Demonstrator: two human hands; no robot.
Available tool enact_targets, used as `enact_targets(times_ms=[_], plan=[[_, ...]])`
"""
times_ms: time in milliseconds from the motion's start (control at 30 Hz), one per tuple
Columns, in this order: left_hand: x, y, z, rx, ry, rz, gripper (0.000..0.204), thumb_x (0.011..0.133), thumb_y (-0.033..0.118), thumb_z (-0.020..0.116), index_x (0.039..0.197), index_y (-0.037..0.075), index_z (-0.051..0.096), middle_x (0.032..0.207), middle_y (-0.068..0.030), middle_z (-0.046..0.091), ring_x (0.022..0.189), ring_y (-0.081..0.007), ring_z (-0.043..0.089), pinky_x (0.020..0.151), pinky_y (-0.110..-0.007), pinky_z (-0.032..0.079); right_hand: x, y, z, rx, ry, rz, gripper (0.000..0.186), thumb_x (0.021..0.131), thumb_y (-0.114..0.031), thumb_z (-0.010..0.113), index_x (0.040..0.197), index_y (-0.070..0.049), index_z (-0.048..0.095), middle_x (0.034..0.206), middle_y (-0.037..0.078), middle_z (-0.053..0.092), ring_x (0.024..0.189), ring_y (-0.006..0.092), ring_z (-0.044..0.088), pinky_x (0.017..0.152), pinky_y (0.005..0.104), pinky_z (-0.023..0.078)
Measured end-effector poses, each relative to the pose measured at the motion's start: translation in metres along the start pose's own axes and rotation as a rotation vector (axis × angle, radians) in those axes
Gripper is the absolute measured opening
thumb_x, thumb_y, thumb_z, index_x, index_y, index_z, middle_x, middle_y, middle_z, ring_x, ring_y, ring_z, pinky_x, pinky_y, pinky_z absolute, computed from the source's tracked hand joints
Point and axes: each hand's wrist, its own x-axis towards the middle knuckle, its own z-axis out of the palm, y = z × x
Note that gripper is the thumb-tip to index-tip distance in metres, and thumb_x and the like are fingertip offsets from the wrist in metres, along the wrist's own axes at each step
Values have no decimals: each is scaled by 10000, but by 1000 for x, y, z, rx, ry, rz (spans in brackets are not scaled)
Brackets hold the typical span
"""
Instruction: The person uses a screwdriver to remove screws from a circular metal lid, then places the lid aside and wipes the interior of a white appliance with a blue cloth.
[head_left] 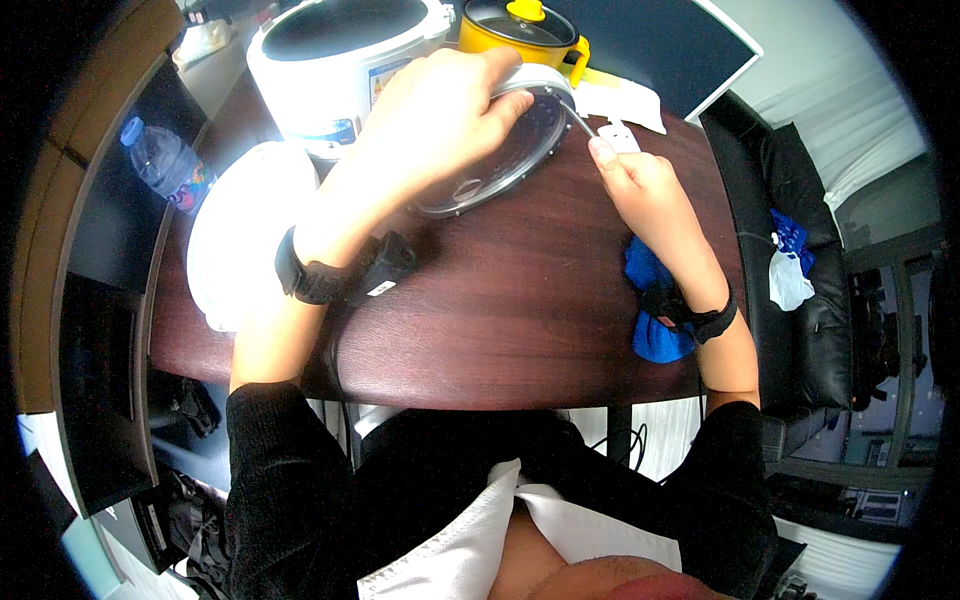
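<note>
My left hand (450,115) grips the rim of a round see-through lid (520,150) with a pale edge and small studs, held tilted above the table. My right hand (650,195) is closed around a thin metal-shafted tool that looks like a screwdriver (578,120). Its shaft reaches the lid's rim, while its handle is mostly hidden in my fingers. Behind my left hand stands a white rice cooker (300,100) with its top open and a dark interior. A large white rounded piece (245,235), overexposed, lies left of my left forearm.
A yellow pot (520,25) with a glass lid stands at the back, beside a white sheet (640,105). Blue cloth (655,300) lies under my right wrist. A plastic bottle (165,165) is at the left. The brown table (500,320) borders a black sofa (790,330).
</note>
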Motion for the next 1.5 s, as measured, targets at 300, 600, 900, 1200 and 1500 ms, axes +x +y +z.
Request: enact_targets(times_ms=[300,600,900,1200,1500], plan=[[1,-2,1,23,-3,-15,371,902,306,588,1105,-3,617,846,-244,648,820,-405,632,719,-439,481,-1,-7,-2,-59,61,-41,552,978,-356,530,610,56,529,476,100,373,445,133,360,455,349,324],[0,-1,5,-3,53,89,298,898,272,597,1013,-3,606,753,-244,615,732,-400,619,651,-447,468,4,2,-1,7,6,-96,563,999,-383,482,605,18,521,487,73,423,408,140,353,427,324,329],[0,-4,7,38,108,140,268,888,261,612,942,-1,589,674,-232,587,660,-407,601,588,-450,453,1,-6,17,1255,-832,431,648,985,-615,237,569,-126,325,504,-22,311,341,91,277,337,283,346],[-1,-3,4,27,64,55,295,899,280,589,1014,9,604,720,-244,604,726,-408,612,653,-466,459,-6,-10,10,817,-506,403,609,1001,-556,297,587,-121,396,495,-22,375,366,100,362,358,262,347],[-1,-1,3,45,40,21,315,906,293,578,1028,3,602,753,-249,616,756,-412,617,673,-463,465,1,-7,0,-6,23,25,555,957,-393,546,624,51,572,557,217,505,486,318,518,522,420,420]])
